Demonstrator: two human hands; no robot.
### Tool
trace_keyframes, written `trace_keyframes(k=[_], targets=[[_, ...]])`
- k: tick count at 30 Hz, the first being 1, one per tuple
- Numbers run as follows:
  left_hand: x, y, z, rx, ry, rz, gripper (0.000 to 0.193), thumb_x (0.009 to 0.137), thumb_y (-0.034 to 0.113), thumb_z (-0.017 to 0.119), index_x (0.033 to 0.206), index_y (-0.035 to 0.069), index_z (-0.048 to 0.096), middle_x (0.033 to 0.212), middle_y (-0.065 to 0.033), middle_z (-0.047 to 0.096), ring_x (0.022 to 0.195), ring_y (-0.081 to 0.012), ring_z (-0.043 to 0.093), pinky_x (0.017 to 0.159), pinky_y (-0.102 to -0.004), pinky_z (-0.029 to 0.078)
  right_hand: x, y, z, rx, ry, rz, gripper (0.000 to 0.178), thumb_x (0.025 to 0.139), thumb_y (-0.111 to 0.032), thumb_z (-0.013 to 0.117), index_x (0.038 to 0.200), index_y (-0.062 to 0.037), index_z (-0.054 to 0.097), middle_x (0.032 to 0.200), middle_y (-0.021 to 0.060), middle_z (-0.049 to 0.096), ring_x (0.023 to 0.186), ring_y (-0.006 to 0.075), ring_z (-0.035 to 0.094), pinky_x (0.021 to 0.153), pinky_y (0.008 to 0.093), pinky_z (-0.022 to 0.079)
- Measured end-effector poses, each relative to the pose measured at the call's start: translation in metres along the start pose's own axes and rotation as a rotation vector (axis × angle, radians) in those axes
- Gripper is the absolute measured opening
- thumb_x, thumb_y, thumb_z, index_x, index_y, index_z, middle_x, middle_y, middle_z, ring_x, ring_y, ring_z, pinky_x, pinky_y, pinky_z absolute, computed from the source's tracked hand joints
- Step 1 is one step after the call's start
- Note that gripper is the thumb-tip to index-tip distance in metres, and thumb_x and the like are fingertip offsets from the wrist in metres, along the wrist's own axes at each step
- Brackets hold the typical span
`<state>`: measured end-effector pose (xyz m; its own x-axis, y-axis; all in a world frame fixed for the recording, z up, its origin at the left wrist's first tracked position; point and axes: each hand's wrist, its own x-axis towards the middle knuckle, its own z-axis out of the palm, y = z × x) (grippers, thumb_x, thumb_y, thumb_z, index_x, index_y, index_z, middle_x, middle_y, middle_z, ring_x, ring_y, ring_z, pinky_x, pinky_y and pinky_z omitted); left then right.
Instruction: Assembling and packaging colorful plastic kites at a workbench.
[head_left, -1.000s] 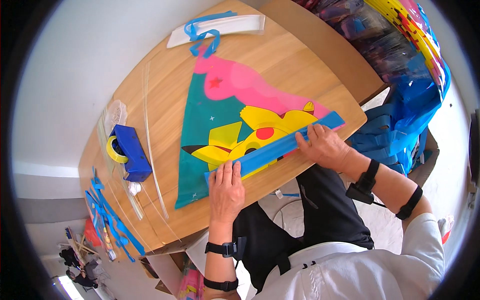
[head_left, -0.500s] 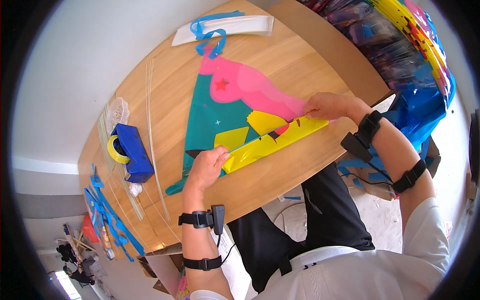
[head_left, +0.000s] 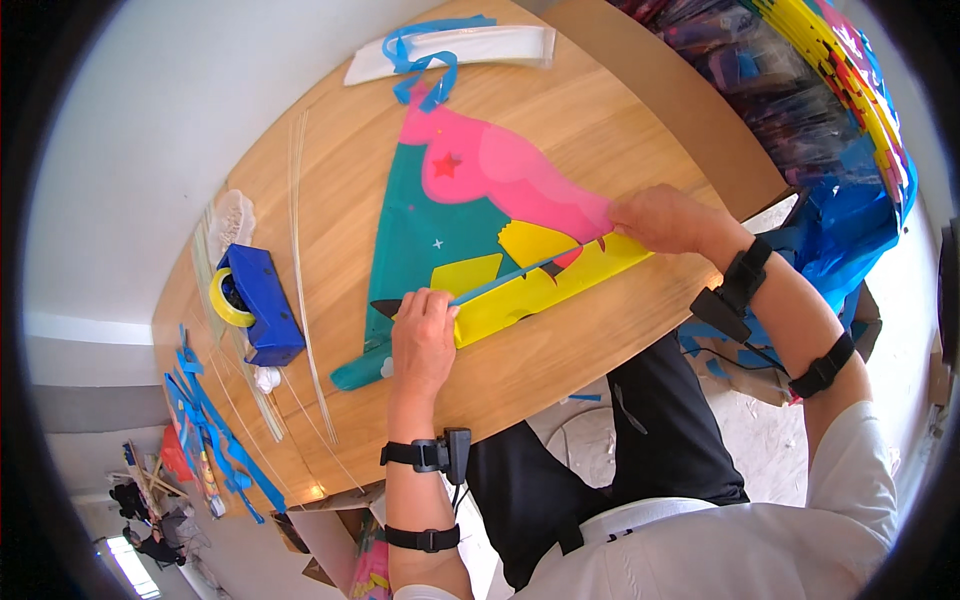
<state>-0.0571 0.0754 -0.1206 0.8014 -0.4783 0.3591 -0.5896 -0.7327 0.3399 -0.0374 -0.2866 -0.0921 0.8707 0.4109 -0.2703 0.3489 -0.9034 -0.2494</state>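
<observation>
A triangular kite sheet (head_left: 461, 230) in teal, pink and yellow lies on the wooden table in front of me. Its near edge is turned up into a yellow fold (head_left: 540, 302), with a thin blue strip along the crease. My left hand (head_left: 423, 340) is closed on the left end of the fold, fingers together and pressing down. At the other end, my right hand (head_left: 665, 220) grips the sheet's right corner, its fingertips partly hidden. A rolled teal end (head_left: 362, 368) sticks out left of my left hand. Blue ribbon (head_left: 437, 92) rests on the sheet's pink tip.
To the left stand a blue tape dispenser (head_left: 270, 305) with yellow tape, thin pale rods (head_left: 298, 200) and a small clear dish (head_left: 232, 222). Blue ribbons (head_left: 225, 440) hang over the left edge. A white packet (head_left: 490, 50) lies at the back; stacked colourful sheets (head_left: 830, 80) rise at right.
My left hand has shifted slightly right and flattened over the fold's left end. My right hand has moved slightly, still at the right corner.
</observation>
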Motion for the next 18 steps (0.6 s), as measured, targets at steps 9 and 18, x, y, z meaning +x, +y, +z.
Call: trace_keyframes(k=[9, 18], targets=[[0.006, 0.003, -0.017, -0.079, -0.243, -0.06, 0.012, 0.09, 0.013, 0.061, 0.088, 0.001, 0.057, 0.089, -0.0145, 0.064, 0.081, -0.0361, 0.062, 0.066, -0.0453, 0.05, 0.001, 0.001, -0.005, -0.003, 0.002, -0.002, 0.017, 0.095, -0.02, 0.055, 0.094, -0.0049, 0.063, 0.086, 0.0189, 0.067, 0.084, 0.0372, 0.065, 0.073, 0.0475, 0.051], [-0.004, 0.01, -0.015, -0.052, -0.242, -0.107, 0.013, 0.087, 0.013, 0.066, 0.086, 0.003, 0.056, 0.086, -0.0124, 0.061, 0.081, -0.0326, 0.062, 0.066, -0.0439, 0.05, 0.003, 0.003, -0.005, -0.027, -0.005, -0.029, 0.017, 0.095, -0.02, 0.055, 0.093, -0.0051, 0.064, 0.085, 0.0191, 0.067, 0.083, 0.0369, 0.066, 0.072, 0.0476, 0.051]])
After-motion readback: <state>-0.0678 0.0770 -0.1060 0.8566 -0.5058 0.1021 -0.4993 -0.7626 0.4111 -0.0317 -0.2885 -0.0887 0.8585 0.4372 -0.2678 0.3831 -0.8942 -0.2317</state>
